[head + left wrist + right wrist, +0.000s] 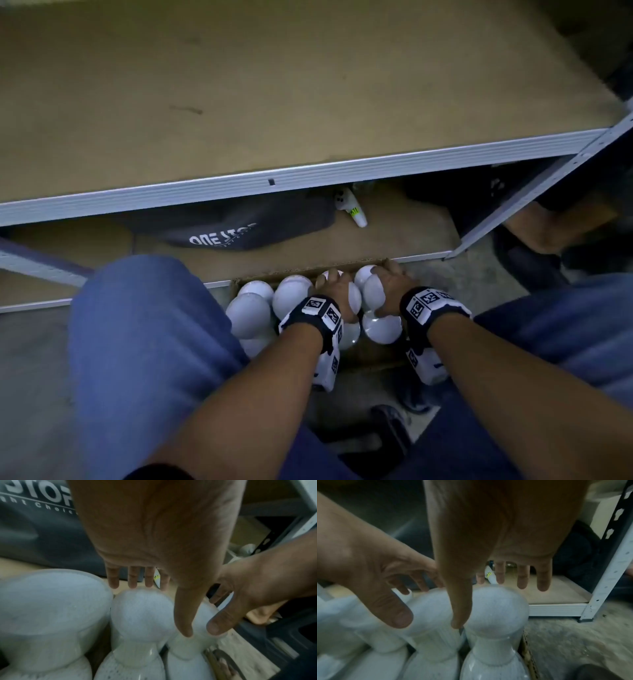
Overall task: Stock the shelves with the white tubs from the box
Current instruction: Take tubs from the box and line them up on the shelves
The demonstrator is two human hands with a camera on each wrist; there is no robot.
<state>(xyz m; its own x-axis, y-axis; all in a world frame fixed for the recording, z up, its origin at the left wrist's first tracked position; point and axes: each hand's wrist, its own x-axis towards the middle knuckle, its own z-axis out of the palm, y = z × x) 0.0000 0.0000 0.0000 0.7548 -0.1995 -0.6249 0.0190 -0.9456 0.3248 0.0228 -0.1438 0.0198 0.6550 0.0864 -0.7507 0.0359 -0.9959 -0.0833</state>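
Note:
Several white tubs (251, 310) with rounded tops stand packed in a cardboard box (260, 275) on the floor, just in front of the bottom shelf. My left hand (337, 297) wraps the top of one tub (142, 615), fingers over its far side and thumb down its right side. My right hand (385, 291) grips the neighbouring tub (496, 612) at the box's right edge, thumb wedged between the two tubs. In each wrist view the other hand shows alongside.
The brown upper shelf board (274, 102) with its white front rail (308, 175) lies bare above. On the bottom shelf (404, 236) lie a dark printed bag (233, 226) and a small white bottle (351, 209). A white upright post (534, 192) stands right. My knees (144, 342) flank the box.

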